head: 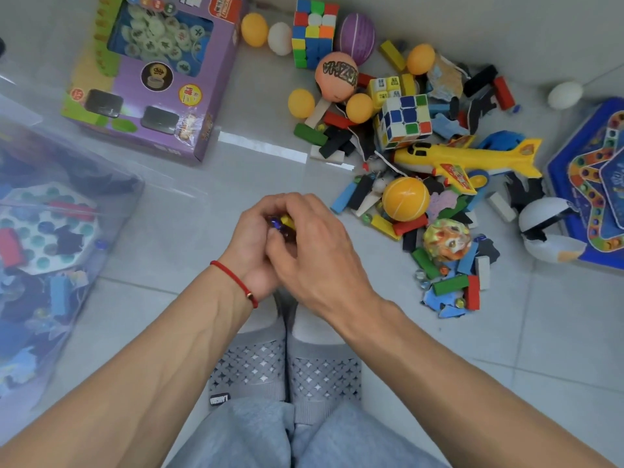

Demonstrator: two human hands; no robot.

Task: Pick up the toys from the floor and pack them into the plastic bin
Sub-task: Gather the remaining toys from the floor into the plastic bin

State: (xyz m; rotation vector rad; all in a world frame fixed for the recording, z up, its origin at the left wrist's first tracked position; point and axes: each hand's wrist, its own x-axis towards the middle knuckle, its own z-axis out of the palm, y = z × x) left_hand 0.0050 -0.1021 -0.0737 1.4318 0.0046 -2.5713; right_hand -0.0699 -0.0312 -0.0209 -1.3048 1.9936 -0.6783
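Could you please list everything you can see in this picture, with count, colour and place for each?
plastic bin: one, clear, far left, holding a game board and small pieces
boxed game: one, purple and green box, upper left floor
puzzle cubes: two, multicoloured, top centre and in the pile
toy plane: one, yellow, right of centre
small balls: several orange, two white, around the pile's top
large ball: one, orange, below the plane
wooden blocks: many, red, green, blue, black, yellow, white, scattered through the pile
board game: one, blue, right edge
small toys: a few, dark and yellow, cupped in the hands
hands: left hand and right hand, together at centre
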